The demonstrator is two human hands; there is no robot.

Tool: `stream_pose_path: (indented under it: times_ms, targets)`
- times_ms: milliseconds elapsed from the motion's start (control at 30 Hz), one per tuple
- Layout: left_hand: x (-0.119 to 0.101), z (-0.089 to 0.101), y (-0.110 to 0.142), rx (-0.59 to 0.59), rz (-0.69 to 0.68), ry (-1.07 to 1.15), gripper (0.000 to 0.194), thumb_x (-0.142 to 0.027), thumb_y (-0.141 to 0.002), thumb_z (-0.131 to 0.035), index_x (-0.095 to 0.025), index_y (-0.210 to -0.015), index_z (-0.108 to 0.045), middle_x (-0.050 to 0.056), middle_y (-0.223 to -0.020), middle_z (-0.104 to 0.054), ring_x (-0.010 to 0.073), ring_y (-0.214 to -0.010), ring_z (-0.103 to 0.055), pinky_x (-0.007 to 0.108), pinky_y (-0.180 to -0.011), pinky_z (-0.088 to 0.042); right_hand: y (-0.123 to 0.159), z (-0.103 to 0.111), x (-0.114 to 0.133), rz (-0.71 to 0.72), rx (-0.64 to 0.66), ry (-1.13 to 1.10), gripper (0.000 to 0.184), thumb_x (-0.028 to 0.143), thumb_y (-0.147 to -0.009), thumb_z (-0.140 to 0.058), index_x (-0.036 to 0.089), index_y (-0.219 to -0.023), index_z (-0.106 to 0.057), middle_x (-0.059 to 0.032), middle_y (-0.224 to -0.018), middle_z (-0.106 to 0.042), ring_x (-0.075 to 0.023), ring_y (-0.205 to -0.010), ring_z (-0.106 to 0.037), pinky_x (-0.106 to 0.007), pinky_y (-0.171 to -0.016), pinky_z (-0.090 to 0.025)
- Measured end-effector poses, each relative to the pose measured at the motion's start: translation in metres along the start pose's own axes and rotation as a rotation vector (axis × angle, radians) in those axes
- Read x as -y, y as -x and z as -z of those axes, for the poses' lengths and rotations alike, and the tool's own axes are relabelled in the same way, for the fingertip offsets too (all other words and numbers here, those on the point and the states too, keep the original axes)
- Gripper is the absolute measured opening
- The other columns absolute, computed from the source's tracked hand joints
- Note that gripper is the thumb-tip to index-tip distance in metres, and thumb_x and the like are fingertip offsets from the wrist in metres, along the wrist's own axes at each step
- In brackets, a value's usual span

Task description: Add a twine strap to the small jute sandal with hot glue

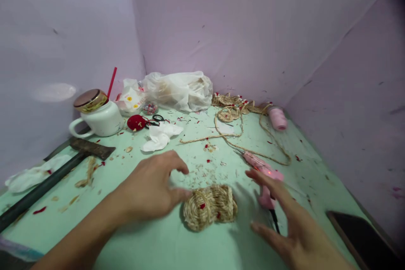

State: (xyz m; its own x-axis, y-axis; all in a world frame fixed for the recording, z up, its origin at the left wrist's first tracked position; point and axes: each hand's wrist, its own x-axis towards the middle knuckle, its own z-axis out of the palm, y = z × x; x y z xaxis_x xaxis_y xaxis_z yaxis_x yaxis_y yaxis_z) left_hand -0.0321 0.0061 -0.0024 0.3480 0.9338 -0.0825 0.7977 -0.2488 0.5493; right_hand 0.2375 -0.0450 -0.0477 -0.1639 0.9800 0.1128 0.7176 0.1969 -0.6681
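A small woven straw slipper (209,207) with red bits on it lies on the pale green table in front of me. My left hand (155,185) is at its left end, thumb and fingers apart, the thumb tip touching or very close to it. To the right of the slipper hovers my right hand (284,219), its fingers spread and nothing between them. Just beyond that hand is a pink glue gun (264,168) with a small red light and a black cord, partly hidden by my fingers.
At left are a hammer (91,148) and a white mug (103,119). Scissors (155,120), red yarn (136,122) and tissue (161,136) lie farther back. A plastic bag (180,90), straw rope (253,152), pink thread spool (278,118) and phone (360,236) surround the work area.
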Motion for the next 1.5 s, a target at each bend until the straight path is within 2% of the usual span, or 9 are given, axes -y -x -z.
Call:
stream_pose_path:
  times_ms: [133, 233, 333, 500, 733, 900, 1100, 1333, 1500]
  targets:
    - [-0.007, -0.027, 0.027, -0.042, -0.022, -0.126, 0.044, -0.026, -0.06, -0.062, -0.022, -0.103, -0.055, 0.008, -0.103, -0.055, 0.026, -0.09, -0.051, 0.039, -0.076, -0.041, -0.011, -0.011, 0.014, 0.289, 0.184, 0.228, 0.08, 0.016, -0.07, -0.056, 0.027, -0.138, -0.016, -0.0086, -0.143, -0.03, -0.0298, -0.132, -0.024, -0.054, -0.099, -0.033]
    - [-0.006, -0.051, 0.027, -0.043, -0.011, -0.184, 0.05, -0.023, -0.05, -0.065, -0.02, -0.1, -0.056, 0.01, -0.101, -0.056, 0.0279, -0.087, -0.05, 0.042, -0.076, -0.041, -0.024, -0.02, 0.027, 0.412, 0.21, 0.263, 0.083, 0.012, -0.065, -0.056, 0.021, -0.138, -0.016, -0.0115, -0.138, -0.039, -0.0298, -0.13, -0.026, -0.055, -0.102, -0.027]
    - [-0.003, -0.064, 0.021, -0.007, 0.006, -0.209, 0.048, -0.023, -0.052, -0.064, -0.019, -0.099, -0.057, 0.01, -0.099, -0.057, 0.0283, -0.087, -0.05, 0.045, -0.075, -0.04, -0.036, -0.027, 0.036, 0.478, 0.236, 0.257, 0.08, 0.01, -0.063, -0.056, 0.018, -0.135, -0.023, -0.0122, -0.13, -0.048, -0.028, -0.124, -0.036, -0.05, -0.102, -0.029]
    - [0.0, -0.066, 0.017, 0.005, 0.0, -0.226, 0.042, -0.029, -0.057, -0.063, -0.018, -0.097, -0.058, 0.009, -0.096, -0.058, 0.0272, -0.086, -0.049, 0.043, -0.075, -0.039, -0.048, -0.038, 0.034, 0.485, 0.237, 0.202, 0.072, 0.012, -0.062, -0.055, 0.017, -0.13, -0.031, -0.0103, -0.12, -0.056, -0.0245, -0.111, -0.048, -0.044, -0.1, -0.033]
    - [0.022, -0.08, 0.013, -0.072, -0.197, -0.231, 0.037, -0.043, -0.065, -0.058, -0.02, -0.094, -0.056, 0.006, -0.092, -0.059, 0.0227, -0.078, -0.049, 0.037, -0.072, -0.039, -0.058, -0.049, 0.019, 0.611, 0.32, 0.266, 0.075, 0.015, -0.061, -0.057, 0.015, -0.13, -0.029, -0.0096, -0.109, -0.063, -0.0276, -0.098, -0.056, -0.054, -0.09, -0.039]
    - [0.028, -0.088, 0.012, -0.221, -0.236, -0.28, 0.019, -0.031, -0.076, -0.049, -0.022, -0.092, -0.055, 0.003, -0.086, -0.061, 0.0192, -0.074, -0.051, 0.033, -0.07, -0.037, -0.06, -0.052, 0.017, 0.651, 0.215, 0.3, 0.06, 0.008, -0.071, -0.05, 0.016, -0.128, -0.033, -0.0047, -0.095, -0.069, -0.0214, -0.09, -0.06, -0.05, -0.091, -0.041]
    - [0.02, -0.077, 0.013, -0.104, -0.182, -0.294, 0.021, -0.027, -0.073, -0.05, -0.021, -0.092, -0.056, 0.006, -0.092, -0.062, 0.0218, -0.08, -0.051, 0.035, -0.074, -0.037, -0.062, -0.054, 0.012, 0.642, 0.257, 0.266, 0.06, 0.003, -0.075, -0.041, 0.016, -0.132, -0.026, -0.0058, -0.092, -0.069, -0.0216, -0.089, -0.062, -0.051, -0.094, -0.039]
    - [0.031, -0.09, 0.01, -0.148, -0.202, -0.231, 0.017, -0.022, -0.072, -0.05, -0.023, -0.086, -0.058, 0.004, -0.086, -0.06, 0.0204, -0.076, -0.05, 0.035, -0.073, -0.037, -0.062, -0.055, 0.014, 0.633, 0.284, 0.246, 0.063, 0.007, -0.078, -0.042, 0.017, -0.135, -0.018, -0.0055, -0.091, -0.069, -0.0234, -0.086, -0.063, -0.054, -0.093, -0.039]
    - [0.021, -0.075, 0.012, -0.086, -0.194, -0.23, 0.024, -0.024, -0.068, -0.052, -0.022, -0.091, -0.057, 0.006, -0.09, -0.059, 0.023, -0.08, -0.049, 0.038, -0.074, -0.039, -0.062, -0.053, 0.016, 0.626, 0.26, 0.263, 0.065, 0.01, -0.075, -0.045, 0.018, -0.134, -0.02, -0.005, -0.094, -0.069, -0.0233, -0.087, -0.063, -0.053, -0.092, -0.041]
